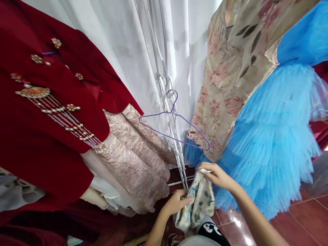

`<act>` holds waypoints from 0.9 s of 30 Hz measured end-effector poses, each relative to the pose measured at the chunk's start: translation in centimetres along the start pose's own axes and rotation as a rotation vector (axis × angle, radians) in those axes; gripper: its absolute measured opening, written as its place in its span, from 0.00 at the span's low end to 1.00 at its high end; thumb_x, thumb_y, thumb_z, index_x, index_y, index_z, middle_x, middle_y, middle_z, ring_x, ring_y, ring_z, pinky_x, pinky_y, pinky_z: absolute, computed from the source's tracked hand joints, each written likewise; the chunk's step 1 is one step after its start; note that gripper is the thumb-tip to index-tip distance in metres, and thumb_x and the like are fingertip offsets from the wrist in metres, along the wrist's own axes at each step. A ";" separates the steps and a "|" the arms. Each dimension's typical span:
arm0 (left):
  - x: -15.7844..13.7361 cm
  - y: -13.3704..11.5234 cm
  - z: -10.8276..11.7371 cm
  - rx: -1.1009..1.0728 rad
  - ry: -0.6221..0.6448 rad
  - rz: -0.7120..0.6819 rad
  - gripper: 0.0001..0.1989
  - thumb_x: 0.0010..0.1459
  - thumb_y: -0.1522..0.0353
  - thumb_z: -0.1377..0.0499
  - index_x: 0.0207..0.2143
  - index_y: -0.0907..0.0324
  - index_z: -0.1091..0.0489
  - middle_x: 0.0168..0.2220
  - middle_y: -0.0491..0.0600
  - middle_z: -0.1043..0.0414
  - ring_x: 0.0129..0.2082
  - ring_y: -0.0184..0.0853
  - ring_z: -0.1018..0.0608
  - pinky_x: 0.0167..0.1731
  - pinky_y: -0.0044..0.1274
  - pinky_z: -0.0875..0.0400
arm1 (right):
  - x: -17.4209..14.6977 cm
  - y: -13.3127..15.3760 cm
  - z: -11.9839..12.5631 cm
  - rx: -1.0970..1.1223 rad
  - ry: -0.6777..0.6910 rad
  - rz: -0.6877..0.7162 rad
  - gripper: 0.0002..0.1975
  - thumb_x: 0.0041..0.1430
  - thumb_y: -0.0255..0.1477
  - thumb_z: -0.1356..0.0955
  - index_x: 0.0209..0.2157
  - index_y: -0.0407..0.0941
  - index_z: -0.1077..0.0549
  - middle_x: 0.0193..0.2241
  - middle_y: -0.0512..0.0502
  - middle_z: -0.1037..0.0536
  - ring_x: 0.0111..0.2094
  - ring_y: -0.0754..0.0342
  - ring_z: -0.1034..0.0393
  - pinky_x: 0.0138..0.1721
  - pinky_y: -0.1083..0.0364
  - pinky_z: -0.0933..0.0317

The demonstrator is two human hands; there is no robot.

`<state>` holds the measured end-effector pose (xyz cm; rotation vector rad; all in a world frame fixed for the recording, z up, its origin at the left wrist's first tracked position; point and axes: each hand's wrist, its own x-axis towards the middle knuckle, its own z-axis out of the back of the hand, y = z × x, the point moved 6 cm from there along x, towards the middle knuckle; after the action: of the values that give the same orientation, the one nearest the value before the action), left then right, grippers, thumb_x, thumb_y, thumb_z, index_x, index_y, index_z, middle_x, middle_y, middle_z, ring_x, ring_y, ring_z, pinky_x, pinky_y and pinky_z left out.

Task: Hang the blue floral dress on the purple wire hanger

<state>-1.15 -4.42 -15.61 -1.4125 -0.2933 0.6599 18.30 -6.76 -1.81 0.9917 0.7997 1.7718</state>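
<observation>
My left hand is closed on the left edge of a bunched, light floral cloth, with fingers and thumb pressed onto it. Higher up, my right hand pinches the top of the same cloth. The fabric hangs in folds between both hands, just in front of my body; what kind of garment it is cannot be made out. Above my hands, an empty purple wire hanger hangs by its hook from a white metal rack.
At left hang a dark red velvet jacket with beaded ornaments and a pink textured skirt. On the right are a beige floral dress and a blue tulle dress. A white curtain hangs behind, over a red tiled floor.
</observation>
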 end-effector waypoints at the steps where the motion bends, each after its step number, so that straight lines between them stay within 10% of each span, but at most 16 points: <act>1: -0.3 -0.4 -0.1 0.045 -0.016 0.008 0.19 0.61 0.55 0.40 0.44 0.60 0.23 0.41 0.50 0.21 0.45 0.43 0.23 0.51 0.33 0.29 | -0.6 0.9 1.8 -0.060 -0.015 0.048 0.15 0.71 0.34 0.39 0.41 0.44 0.22 0.38 0.42 0.21 0.39 0.49 0.27 0.43 0.53 0.36; 7: -1.5 -7.0 3.8 0.385 -0.318 -0.142 0.14 0.62 0.60 0.42 0.32 0.61 0.27 0.33 0.49 0.26 0.35 0.36 0.26 0.41 0.27 0.31 | 0.2 5.0 11.2 -0.222 -0.270 0.310 0.13 0.70 0.30 0.37 0.44 0.47 0.19 0.38 0.41 0.20 0.38 0.50 0.24 0.40 0.54 0.33; 14: -3.3 -15.1 11.4 0.525 -0.660 -0.384 0.13 0.64 0.61 0.43 0.29 0.58 0.31 0.31 0.49 0.29 0.36 0.37 0.25 0.39 0.26 0.31 | 13.7 4.6 14.2 -0.128 -0.461 0.404 0.14 0.67 0.37 0.34 0.41 0.46 0.17 0.36 0.42 0.17 0.39 0.48 0.24 0.43 0.52 0.33; 19: -3.9 -13.7 12.1 0.556 -0.679 -0.237 0.11 0.61 0.60 0.40 0.31 0.57 0.27 0.31 0.49 0.27 0.33 0.38 0.24 0.37 0.27 0.29 | 19.6 1.9 10.3 0.097 -0.384 0.204 0.24 0.64 0.48 0.36 0.38 0.42 0.19 0.27 0.47 0.23 0.29 0.53 0.33 0.34 0.55 0.38; 27: -3.6 -7.9 15.0 0.786 -0.621 0.005 0.17 0.53 0.69 0.41 0.46 0.56 0.25 0.40 0.53 0.22 0.43 0.45 0.23 0.46 0.33 0.27 | 19.0 0.5 8.7 0.370 -0.126 0.006 0.25 0.57 0.52 0.31 0.27 0.42 0.26 0.21 0.52 0.31 0.23 0.58 0.41 0.26 0.59 0.44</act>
<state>-10.43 5.47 -4.90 -0.4361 -0.4506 1.0676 21.02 11.50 7.98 1.3337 1.0668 1.5780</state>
